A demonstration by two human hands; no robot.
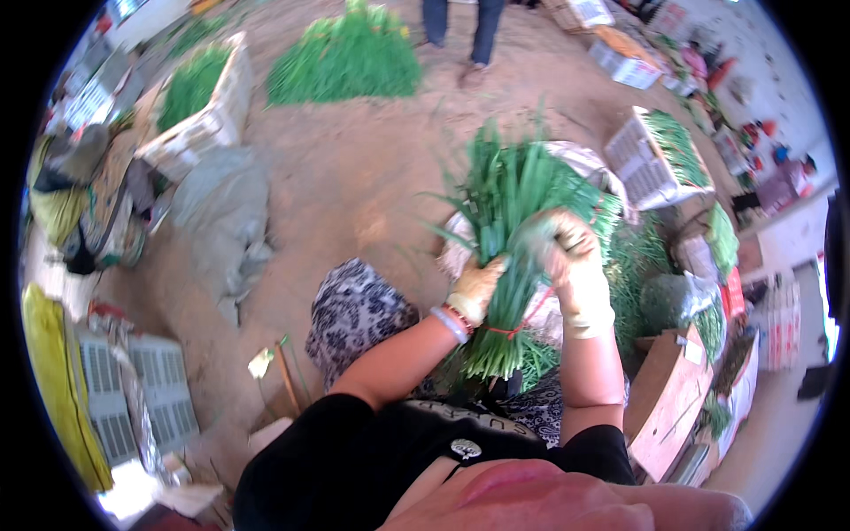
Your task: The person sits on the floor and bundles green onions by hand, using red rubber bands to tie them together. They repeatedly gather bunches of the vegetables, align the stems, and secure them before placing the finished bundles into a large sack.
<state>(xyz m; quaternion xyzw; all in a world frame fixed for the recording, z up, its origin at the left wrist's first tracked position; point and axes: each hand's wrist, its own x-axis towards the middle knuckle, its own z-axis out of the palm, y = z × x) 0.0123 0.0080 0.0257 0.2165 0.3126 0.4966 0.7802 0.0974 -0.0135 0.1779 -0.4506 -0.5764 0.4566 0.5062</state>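
A thick bundle of green leafy stalks, likely garlic chives (pixel 495 192), stands before my lap with its pale cut ends down. My left hand (pixel 479 285), in a stained glove, grips its left side. A red tie (pixel 510 331) circles the bundle near the base, and a strand of it runs up towards my right hand. My right hand (pixel 568 249), also gloved, is curled at the bundle's right side; motion blurs its fingers, and what they hold is unclear. More bundled chives (pixel 607 216) lie just behind it on a pale woven sack (pixel 581 156).
Ahead lies a large chive pile (pixel 345 63) near a standing person's legs (pixel 488 30). White crates of greens stand at left (pixel 229 99) and right (pixel 641 159). A grey sheet (pixel 226 212) covers floor at left. A wooden box (pixel 671 405) is by my right elbow.
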